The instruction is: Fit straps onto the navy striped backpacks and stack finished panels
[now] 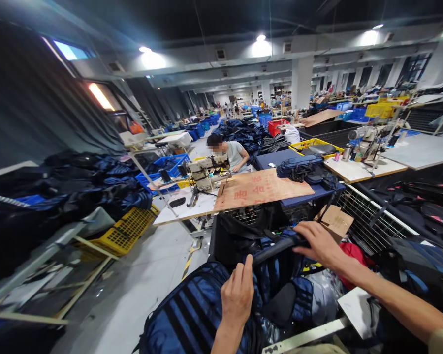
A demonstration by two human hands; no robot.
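Note:
A blue and black backpack point(276, 268) hangs below a thick black edge that runs between my two hands. My left hand point(238, 292) is closed at the near end of that edge, its thumb pointing up and its fingers curled out of sight against the fabric. At the far end, my right hand point(319, 242) has its fingers bent over the black edge and closed on it. Close by my left wrist lies another blue backpack point(192, 305) with black stripes, bulging and rounded. Clear plastic wrapping point(323, 290) shows below my right hand.
Ahead, a person point(236, 153) sits behind a sewing machine point(208, 172) on a white table with a cardboard sheet point(262, 189). A wire-mesh cage point(376, 209) stands right, with a cardboard box point(334, 221) beside it. A yellow crate point(127, 228) and dark bag piles line the left.

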